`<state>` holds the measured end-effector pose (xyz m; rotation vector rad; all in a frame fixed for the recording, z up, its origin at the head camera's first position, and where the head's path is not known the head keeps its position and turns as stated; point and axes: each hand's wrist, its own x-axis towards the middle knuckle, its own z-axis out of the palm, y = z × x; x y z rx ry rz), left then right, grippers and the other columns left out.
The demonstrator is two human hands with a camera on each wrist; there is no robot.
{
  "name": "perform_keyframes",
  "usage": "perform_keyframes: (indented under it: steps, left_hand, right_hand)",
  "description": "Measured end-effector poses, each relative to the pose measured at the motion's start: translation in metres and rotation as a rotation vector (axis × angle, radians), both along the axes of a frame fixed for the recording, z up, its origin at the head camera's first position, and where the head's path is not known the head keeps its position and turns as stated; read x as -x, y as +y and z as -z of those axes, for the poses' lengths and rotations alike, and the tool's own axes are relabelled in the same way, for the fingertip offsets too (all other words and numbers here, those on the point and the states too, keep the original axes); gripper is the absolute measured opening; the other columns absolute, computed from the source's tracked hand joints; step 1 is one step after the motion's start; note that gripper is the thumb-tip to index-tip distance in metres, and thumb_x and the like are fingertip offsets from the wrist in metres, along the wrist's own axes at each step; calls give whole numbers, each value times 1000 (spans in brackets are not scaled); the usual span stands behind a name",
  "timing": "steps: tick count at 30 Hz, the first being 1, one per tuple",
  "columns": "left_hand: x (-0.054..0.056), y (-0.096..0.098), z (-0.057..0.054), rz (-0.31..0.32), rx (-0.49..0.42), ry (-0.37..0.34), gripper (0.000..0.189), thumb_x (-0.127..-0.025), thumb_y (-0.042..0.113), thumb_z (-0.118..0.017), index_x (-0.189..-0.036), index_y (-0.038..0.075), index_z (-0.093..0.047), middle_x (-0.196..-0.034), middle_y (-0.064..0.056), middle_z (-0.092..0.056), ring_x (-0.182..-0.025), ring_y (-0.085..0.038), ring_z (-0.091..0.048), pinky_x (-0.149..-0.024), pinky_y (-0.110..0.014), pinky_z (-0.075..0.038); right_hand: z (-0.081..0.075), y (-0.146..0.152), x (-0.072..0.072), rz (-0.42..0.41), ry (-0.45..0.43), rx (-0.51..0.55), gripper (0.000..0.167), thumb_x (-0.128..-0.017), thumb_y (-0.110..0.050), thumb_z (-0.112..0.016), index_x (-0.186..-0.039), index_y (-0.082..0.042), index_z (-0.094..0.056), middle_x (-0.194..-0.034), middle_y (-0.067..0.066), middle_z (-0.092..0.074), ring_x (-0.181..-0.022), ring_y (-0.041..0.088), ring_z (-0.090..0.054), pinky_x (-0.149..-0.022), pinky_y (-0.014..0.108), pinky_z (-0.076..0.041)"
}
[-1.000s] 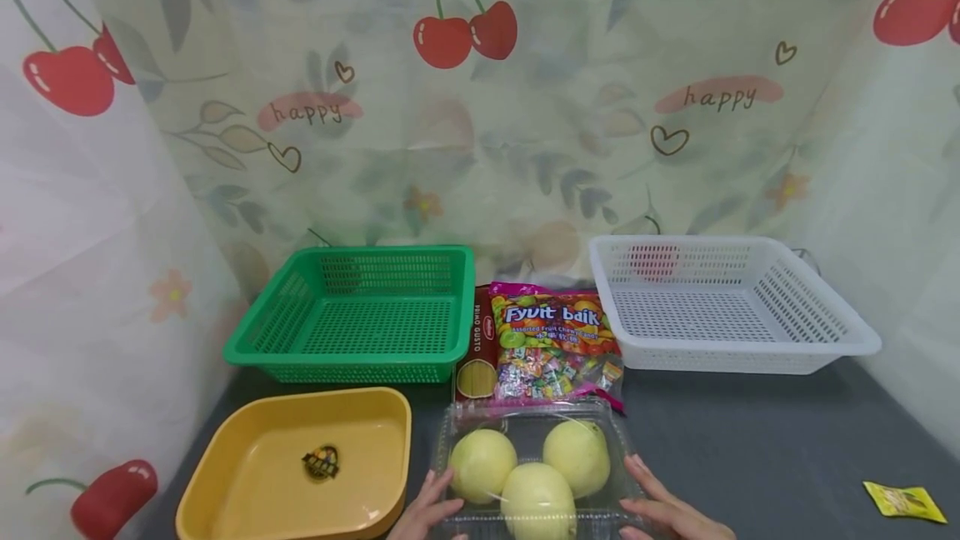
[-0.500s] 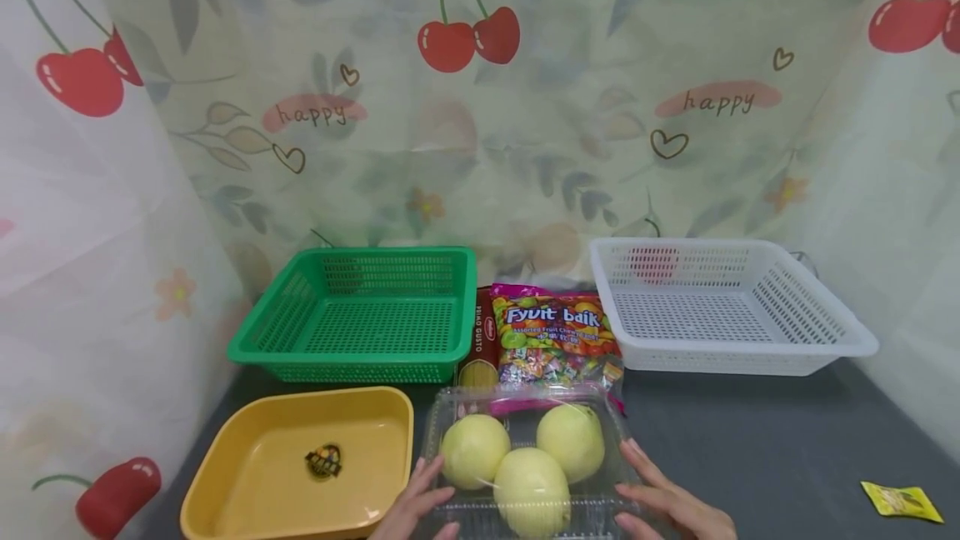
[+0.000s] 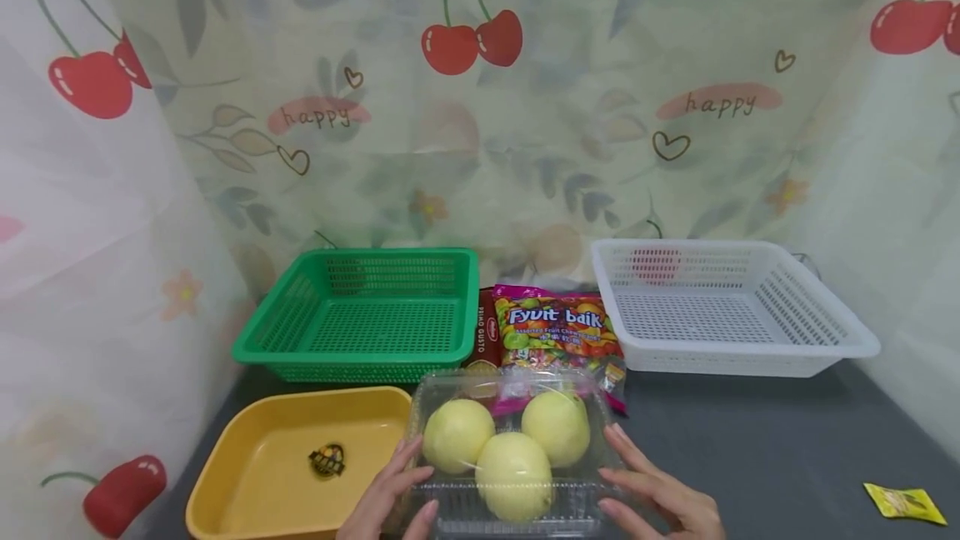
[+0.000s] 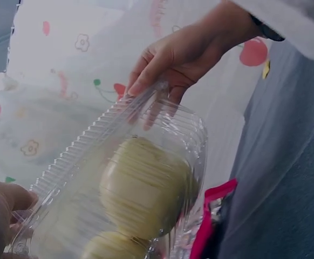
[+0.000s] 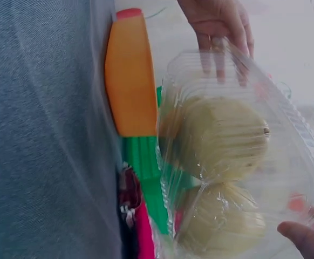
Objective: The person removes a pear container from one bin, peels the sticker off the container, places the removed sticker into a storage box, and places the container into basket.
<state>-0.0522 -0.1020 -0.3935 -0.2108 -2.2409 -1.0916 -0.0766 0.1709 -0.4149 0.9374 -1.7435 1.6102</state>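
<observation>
A clear plastic clamshell box (image 3: pixel 517 494) holds three pale yellow round fruits (image 3: pixel 513 473), pear-like, seen through its lid. My left hand (image 3: pixel 393 494) grips the box's left side, and my right hand (image 3: pixel 660 494) grips its right side. In the left wrist view, the right hand (image 4: pixel 173 65) holds the far end, with fingers under the rim, while part of the left hand (image 4: pixel 6 210) shows at the lower left. From the right wrist view, the box (image 5: pixel 227 210) appears lifted off the table. The right hand's thumb (image 5: pixel 302 237) shows at the lower right there.
Left of the box sits a yellow tray (image 3: pixel 262 482) with a dark emblem. Behind stand a green basket (image 3: pixel 360 365) and a white basket (image 3: pixel 750 361). A candy bag (image 3: pixel 558 315) and a red-brown pack (image 3: pixel 487 332) lie between them. A small yellow packet (image 3: pixel 903 502) lies far right.
Both hands have carried the fruit box left and a little away from me. It now overlaps the lower part of the candy bag in view. The baskets and tray stay put.
</observation>
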Motion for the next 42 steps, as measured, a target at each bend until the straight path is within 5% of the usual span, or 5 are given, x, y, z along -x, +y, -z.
perform_keyframes:
  steps: [6,13,20,35,42]
  left_hand:
    - [4,-7,-8,23,-14,74,41,-64,-8,-78,-97,13,-68,-121,-4,-64,-123,-4,-46,-85,-15,-49]
    - [13,-20,-13,83,-2,218,44,-63,-13,-75,-101,7,-66,-120,-14,-63,-126,5,-41,-94,-4,-36]
    - [17,-29,-25,42,67,214,40,-66,-10,-76,-102,6,-66,-122,-10,-62,-127,5,-40,-94,-3,-33]
    - [34,-47,-32,196,56,245,39,-71,-13,-68,-107,-1,-61,-126,-19,-57,-126,1,-44,-97,-9,-37]
    - [44,-55,-45,149,104,222,34,-77,-7,-68,-109,1,-61,-128,-14,-57,-128,-1,-43,-95,-3,-34]
  right_hand:
    - [-16,-10,0,70,-125,-33,41,-68,27,-63,-105,9,-65,-132,15,-54,-126,13,-49,-86,20,-50]
    - [-28,-17,8,-25,-196,-43,35,-75,22,-59,-108,10,-63,-137,5,-52,-130,10,-43,-84,21,-51]
    - [-30,-23,18,-60,-178,-19,36,-76,22,-58,-110,10,-62,-137,8,-51,-130,13,-44,-86,22,-50]
    - [-43,-31,36,-101,-147,-46,35,-78,20,-58,-110,8,-63,-135,12,-53,-127,13,-48,-84,24,-52]
    - [-55,-40,48,-86,-159,-52,32,-80,16,-59,-109,6,-65,-136,12,-52,-127,11,-47,-84,22,-52]
